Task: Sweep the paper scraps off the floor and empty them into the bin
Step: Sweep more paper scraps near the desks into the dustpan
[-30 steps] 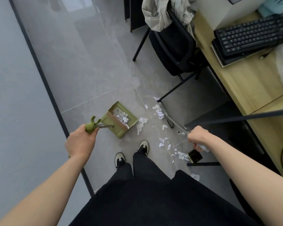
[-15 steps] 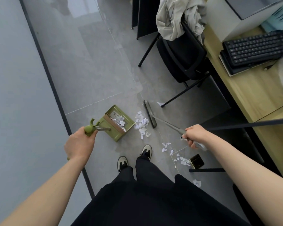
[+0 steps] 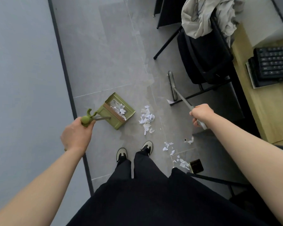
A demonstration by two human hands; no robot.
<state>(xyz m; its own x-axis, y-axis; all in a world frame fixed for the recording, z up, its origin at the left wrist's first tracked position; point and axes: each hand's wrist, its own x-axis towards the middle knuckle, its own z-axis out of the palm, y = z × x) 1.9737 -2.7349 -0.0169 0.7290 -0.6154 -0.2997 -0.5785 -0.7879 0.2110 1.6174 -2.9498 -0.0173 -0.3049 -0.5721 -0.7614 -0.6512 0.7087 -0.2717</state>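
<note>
My left hand (image 3: 77, 132) grips the green handle of an olive dustpan (image 3: 117, 111) that stands on the grey floor with a few white scraps inside. My right hand (image 3: 201, 114) is closed on the grey handle of a broom, whose head (image 3: 172, 85) is lifted back near the chair leg. A pile of white paper scraps (image 3: 147, 119) lies just right of the dustpan's mouth. More scraps (image 3: 167, 146) are scattered to the right of my shoes, and one piece (image 3: 170, 101) lies by the chair leg. No bin is in view.
A black chair (image 3: 203, 51) draped with pale cloth (image 3: 201, 15) stands close behind the broom. A wooden desk (image 3: 266, 108) with a black keyboard (image 3: 274, 64) runs along the right. A dark-framed glass partition (image 3: 64, 70) borders the left. A small dark square (image 3: 196, 165) sits on the floor.
The broom swept scraps leftward into a pile beside the dustpan, then its head swung back away toward the chair. My left hand kept the dustpan in place.
</note>
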